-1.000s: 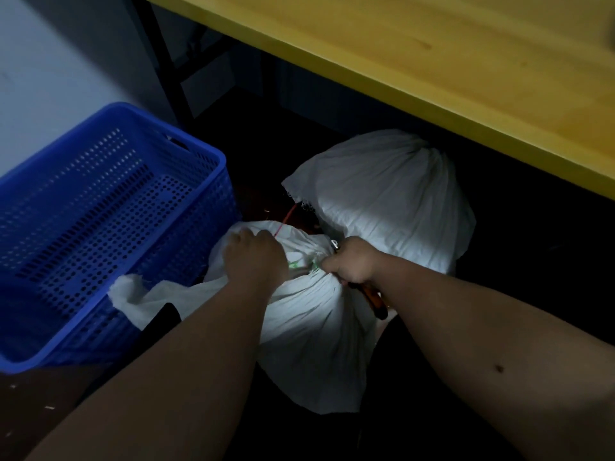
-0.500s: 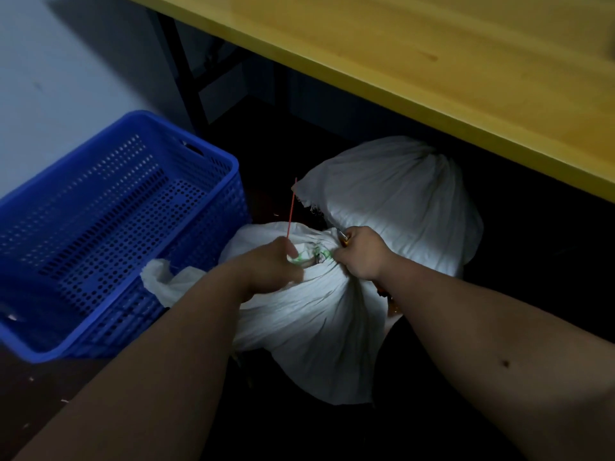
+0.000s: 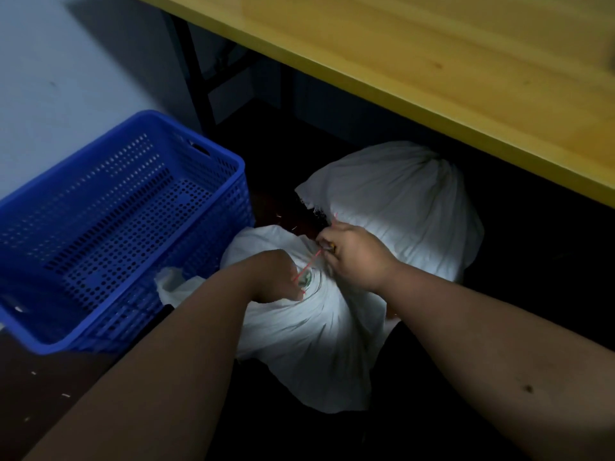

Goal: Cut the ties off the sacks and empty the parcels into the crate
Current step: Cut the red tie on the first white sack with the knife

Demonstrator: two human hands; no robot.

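red tie [image 3: 307, 268] between both fists

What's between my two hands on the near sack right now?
In the head view, a thin red tie stretches taut from the left hand to the right hand, crossing the near sack at its gathered, green-printed neck.

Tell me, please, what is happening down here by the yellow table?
A person is working on the nearer white fabric sack on the floor. The left hand grips its gathered neck, while the right hand pulls a thin red tie at the knot. A second tied white sack sits behind, under the yellow wooden table. The blue perforated plastic crate beside them holds no parcels yet.
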